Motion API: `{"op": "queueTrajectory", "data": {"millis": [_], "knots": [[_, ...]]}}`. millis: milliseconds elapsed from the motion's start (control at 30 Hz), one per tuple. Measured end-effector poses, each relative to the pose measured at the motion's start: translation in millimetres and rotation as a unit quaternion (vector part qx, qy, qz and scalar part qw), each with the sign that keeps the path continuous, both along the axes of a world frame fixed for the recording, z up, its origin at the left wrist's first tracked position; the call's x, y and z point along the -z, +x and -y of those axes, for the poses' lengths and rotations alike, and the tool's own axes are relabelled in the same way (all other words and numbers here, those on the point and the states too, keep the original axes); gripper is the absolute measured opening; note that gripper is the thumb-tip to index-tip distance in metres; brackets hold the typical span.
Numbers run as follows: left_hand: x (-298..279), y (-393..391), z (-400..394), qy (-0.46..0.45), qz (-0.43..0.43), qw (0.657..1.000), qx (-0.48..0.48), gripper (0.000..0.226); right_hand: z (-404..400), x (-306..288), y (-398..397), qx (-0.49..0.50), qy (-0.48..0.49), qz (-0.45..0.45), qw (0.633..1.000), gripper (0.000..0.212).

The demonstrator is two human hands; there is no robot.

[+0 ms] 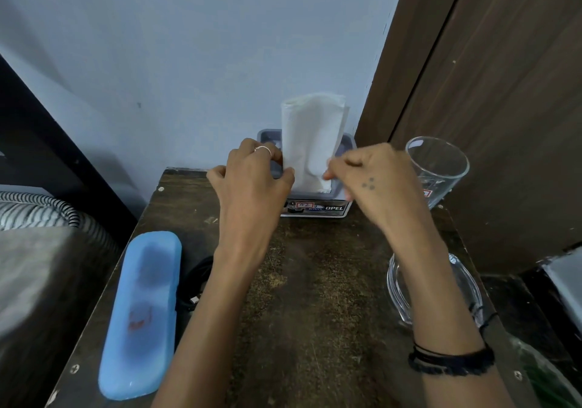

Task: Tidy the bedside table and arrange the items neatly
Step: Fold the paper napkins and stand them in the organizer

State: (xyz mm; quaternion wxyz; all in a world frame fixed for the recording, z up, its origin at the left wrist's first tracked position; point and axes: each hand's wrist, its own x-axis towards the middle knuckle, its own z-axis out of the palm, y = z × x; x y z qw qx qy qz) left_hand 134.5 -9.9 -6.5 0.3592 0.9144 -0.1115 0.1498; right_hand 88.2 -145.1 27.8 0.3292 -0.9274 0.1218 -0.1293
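A white folded tissue (310, 138) stands upright in a grey tissue box (345, 143) at the back of the dark wooden bedside table (308, 297), against the wall. My left hand (252, 184) pinches the tissue's lower left edge. My right hand (374, 180) pinches its lower right edge. A blue silicone-covered remote (143, 310) lies along the table's left side. A clear drinking glass (437, 168) stands at the back right. A clear glass dish (400, 284) sits on the right, partly hidden by my right forearm.
A black cable (196, 284) lies between the remote and my left forearm. A striped fabric (34, 209) is on the left beside the table. A brown wooden panel (491, 92) rises on the right. A green-patterned item (548, 379) shows at the lower right corner.
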Motion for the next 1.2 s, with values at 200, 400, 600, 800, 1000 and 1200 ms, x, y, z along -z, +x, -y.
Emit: {"op": "queueTrajectory", "data": {"millis": [200,400,600,800,1000,1200], "knots": [[-2,-1,1,0.013,-0.001,1.0,-0.003,0.003,-22,10,-6,-0.047,-0.123,-0.167,0.977,0.033],[-2,-1,1,0.012,-0.004,1.0,-0.004,0.008,-44,36,-1,-0.003,-0.155,-0.162,0.974,0.031],[-4,3,-3,-0.006,-0.042,0.999,0.012,0.012,-22,6,-1,-0.016,-0.048,-0.095,0.994,0.021],[-12,1,-6,-0.088,-0.063,0.993,0.034,0.005,-3,13,8,0.084,0.067,0.088,0.99,0.042],[-5,3,-2,-0.057,-0.04,0.998,0.008,0.015,-2,32,16,0.031,0.201,0.124,0.971,0.023],[0,-8,3,0.057,0.039,0.996,-0.05,0.016,-3,32,15,0.052,0.059,0.112,0.991,0.021]]}}
